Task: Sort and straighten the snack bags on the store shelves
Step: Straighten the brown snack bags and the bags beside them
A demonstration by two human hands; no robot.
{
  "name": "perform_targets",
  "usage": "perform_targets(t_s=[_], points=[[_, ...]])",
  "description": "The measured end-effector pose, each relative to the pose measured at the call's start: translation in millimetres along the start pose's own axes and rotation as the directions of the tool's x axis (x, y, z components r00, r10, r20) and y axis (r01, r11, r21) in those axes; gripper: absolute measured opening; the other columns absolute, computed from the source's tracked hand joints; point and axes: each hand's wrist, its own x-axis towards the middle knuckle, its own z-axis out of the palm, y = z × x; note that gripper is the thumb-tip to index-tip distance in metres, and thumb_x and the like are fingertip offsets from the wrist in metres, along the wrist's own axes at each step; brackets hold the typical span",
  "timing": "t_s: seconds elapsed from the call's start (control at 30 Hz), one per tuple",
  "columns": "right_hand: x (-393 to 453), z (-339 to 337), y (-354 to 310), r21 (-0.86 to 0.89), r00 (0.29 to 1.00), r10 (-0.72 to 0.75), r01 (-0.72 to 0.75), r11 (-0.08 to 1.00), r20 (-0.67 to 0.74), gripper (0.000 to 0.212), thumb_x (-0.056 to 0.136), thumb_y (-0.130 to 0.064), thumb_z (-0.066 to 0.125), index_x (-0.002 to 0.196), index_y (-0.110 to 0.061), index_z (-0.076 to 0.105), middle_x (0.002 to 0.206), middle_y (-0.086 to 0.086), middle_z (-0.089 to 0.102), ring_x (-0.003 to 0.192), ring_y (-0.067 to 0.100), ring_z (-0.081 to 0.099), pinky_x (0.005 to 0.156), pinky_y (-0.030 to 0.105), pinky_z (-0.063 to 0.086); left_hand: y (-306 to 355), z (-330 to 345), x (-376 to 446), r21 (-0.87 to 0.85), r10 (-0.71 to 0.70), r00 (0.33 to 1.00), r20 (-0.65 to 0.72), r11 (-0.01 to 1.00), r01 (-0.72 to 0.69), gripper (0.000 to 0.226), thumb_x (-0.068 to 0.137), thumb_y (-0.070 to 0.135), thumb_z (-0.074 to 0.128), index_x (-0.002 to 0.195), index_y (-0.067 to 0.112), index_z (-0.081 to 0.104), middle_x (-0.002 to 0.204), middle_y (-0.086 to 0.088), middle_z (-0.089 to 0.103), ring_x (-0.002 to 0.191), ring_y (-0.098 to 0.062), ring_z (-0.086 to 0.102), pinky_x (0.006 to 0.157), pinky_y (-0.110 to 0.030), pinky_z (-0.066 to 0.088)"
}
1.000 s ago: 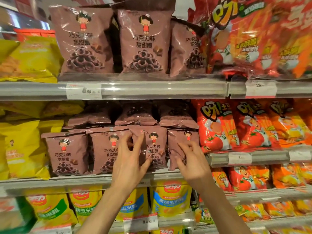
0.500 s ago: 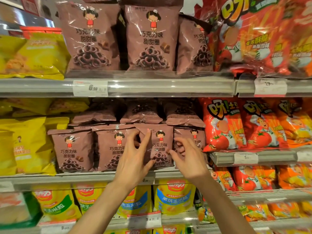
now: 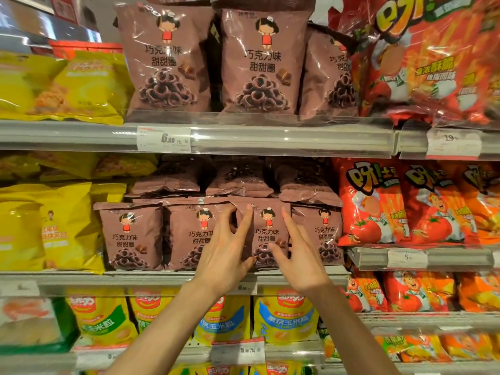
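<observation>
A shop: tiered shelves (image 3: 243,278) packed with snack bags (image 3: 130,234), price tags (image 3: 163,139) on the rails

The left hand (image 3: 227,255) covers the right part of one brown snack bag (image 3: 194,234); the right hand (image 3: 300,261) masks the lower left of another (image 3: 324,234). Red bags (image 3: 484,201) are cut by the right edge. Lower shelf tags (image 3: 238,350) are blurred.

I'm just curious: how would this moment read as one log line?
left hand: grips brown chocolate-ring snack bag | right hand: touching its right edge | middle shelf
</observation>
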Motion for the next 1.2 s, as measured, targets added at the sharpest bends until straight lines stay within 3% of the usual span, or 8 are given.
perform_targets(t_s=[0.1,0.23,0.3,0.37,0.53,0.77,1.0,1.2], points=[[-2,1,-2,-0.087,1.000,0.014,-0.016,0.996,-0.019,0.083,0.100,-0.042,0.056,0.159,-0.048,-0.003,0.145,-0.004,0.038,0.110,0.019,0.059,0.097,0.040,0.050,-5,-8,-11,-0.024,0.044,0.998,-0.040,0.999,-0.045,0.084,0.089,0.031,0.070,0.159,0.025,0.024,0.160,-0.007,0.020,0.131,-0.025,0.047,0.085,-0.036,0.059],[-7,11,-12,-0.288,0.953,-0.141,0.061,0.956,-0.268,0.072,0.095,-0.036,0.065,0.158,-0.026,0.031,0.149,0.012,0.039,0.134,0.033,0.044,0.106,0.052,0.047,-32,-19,-29,0.106,0.112,0.957,-0.267,0.991,-0.086,0.054,0.089,0.019,0.066,0.142,0.013,0.054,0.146,-0.013,0.048,0.129,-0.032,0.049,0.099,-0.048,0.051],[-4,23,-21,-0.419,0.916,-0.305,0.178,0.890,-0.260,0.066,0.095,-0.036,0.063,0.154,-0.019,0.040,0.159,0.017,0.035,0.146,0.036,0.035,0.116,0.055,0.037,-45,-20,-27,0.249,0.143,0.959,-0.246,0.965,-0.080,0.057,0.092,0.024,0.059,0.146,0.013,0.050,0.157,-0.017,0.039,0.143,-0.036,0.039,0.111,-0.051,0.040],[1,34,-28,-0.519,0.899,-0.409,0.279,0.808,-0.154,0.068,0.098,-0.040,0.054,0.158,-0.018,0.033,0.168,0.015,0.021,0.156,0.033,0.018,0.125,0.051,0.019,-54,-17,-23,0.336,0.144,0.973,-0.180,0.939,-0.076,0.061,0.098,0.033,0.052,0.155,0.015,0.038,0.167,-0.017,0.020,0.154,-0.034,0.018,0.121,-0.052,0.026],[8,54,-28,-0.598,0.943,-0.328,0.228,0.769,-0.062,0.087,0.097,-0.062,0.043,0.164,-0.022,0.004,0.172,0.009,-0.004,0.158,0.030,-0.007,0.125,0.062,0.003,-71,-10,-15,0.370,0.086,0.990,-0.114,0.928,-0.038,0.070,0.102,0.050,0.040,0.162,0.022,0.017,0.170,-0.011,0.003,0.157,-0.029,0.002,0.124,-0.057,0.014],[8,68,-28,-0.650,0.945,-0.303,0.151,0.745,-0.127,0.087,0.089,-0.043,0.052,0.163,-0.017,0.016,0.170,0.017,0.006,0.158,0.035,0.003,0.124,0.062,0.011,-89,-6,-9,0.372,0.107,0.990,-0.088,0.926,-0.067,0.071,0.102,0.053,0.038,0.162,0.024,0.014,0.170,-0.013,0.000,0.157,-0.029,-0.003,0.125,-0.055,0.010],[9,77,-27,-0.683,0.946,-0.292,0.120,0.721,-0.142,0.083,0.090,-0.046,0.042,0.163,-0.015,0.018,0.170,0.018,0.007,0.158,0.036,0.006,0.122,0.066,0.013,-92,1,-14,0.378,0.090,0.992,-0.085,0.925,-0.051,0.069,0.103,0.053,0.034,0.162,0.024,0.012,0.170,-0.014,0.000,0.157,-0.030,-0.002,0.125,-0.055,0.012],[7,78,-30,-0.572,0.930,-0.291,0.117,0.812,-0.224,0.076,0.097,-0.048,0.039,0.163,-0.016,0.019,0.171,0.014,0.005,0.158,0.033,0.005,0.124,0.062,0.006,-89,-18,-25,0.310,0.076,0.984,-0.162,0.951,-0.023,0.064,0.104,0.042,0.042,0.160,0.019,0.024,0.170,-0.010,0.007,0.158,-0.026,0.002,0.126,-0.050,0.009]])
